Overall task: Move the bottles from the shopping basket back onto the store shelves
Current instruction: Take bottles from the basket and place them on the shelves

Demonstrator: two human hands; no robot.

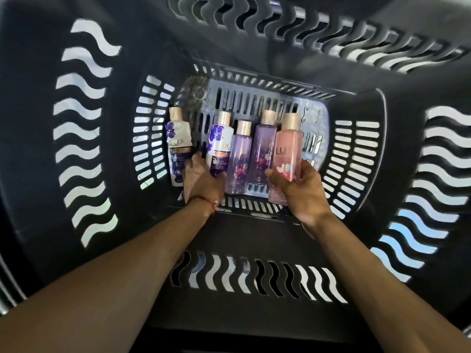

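A: Where's the stock?
B: 5 bottles, all in basket (254, 233), lying on its floor, caps pointing away from camera. L to R: 1st white (178, 146), 2nd white (221, 145), pale purple (238, 159), dark purple (262, 151), pink (286, 151)
A: Hands?
B: The left grip (201, 179) is clamped on 2nd white's lower end, thumb on one side, fingers on the other, in the gap next to 1st white. Red thread (207, 201) on that wrist. The right grip (297, 187) wraps pink's lower half, thumb on L edge, fingers on R edge
A: Pink off the floor?
B: Can't tell from this angle
A: Spacing?
B: 1st white sits apart from the rest; other four side by side, close-packed. Basket dark, wavy slots in walls, straight slots in floor
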